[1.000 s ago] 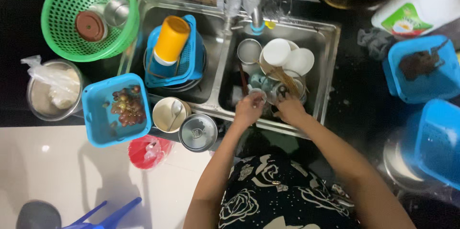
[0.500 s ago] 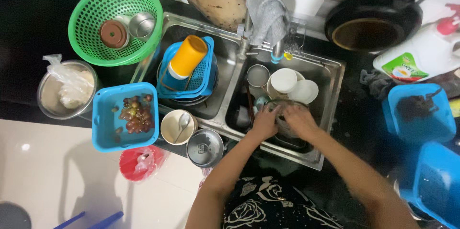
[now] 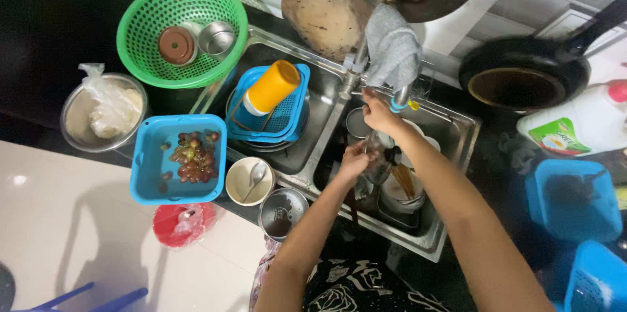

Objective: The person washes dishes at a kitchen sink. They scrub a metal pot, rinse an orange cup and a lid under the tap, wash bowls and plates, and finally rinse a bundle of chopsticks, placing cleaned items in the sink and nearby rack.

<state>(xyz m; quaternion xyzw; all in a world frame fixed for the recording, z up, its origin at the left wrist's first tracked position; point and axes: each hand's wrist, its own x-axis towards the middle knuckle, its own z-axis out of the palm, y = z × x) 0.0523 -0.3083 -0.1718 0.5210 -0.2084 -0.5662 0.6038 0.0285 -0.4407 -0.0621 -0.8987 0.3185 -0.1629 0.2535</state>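
My left hand grips a clear glass cup over the right basin of the steel sink. My right hand is raised above it, fingers closed on the tap spout with its blue tip. A grey cloth hangs over the tap. Below my hands the basin holds white bowls, chopsticks and a small steel cup.
The left basin holds blue baskets with a yellow cup. Around it are a green colander, a blue tub of grapes, a bowl with a spoon, a steel lid, a black pan and a detergent bottle.
Both hands were low in the right basin among the dishes. My right hand has risen to the tap, and my left hand has lifted the glass cup.
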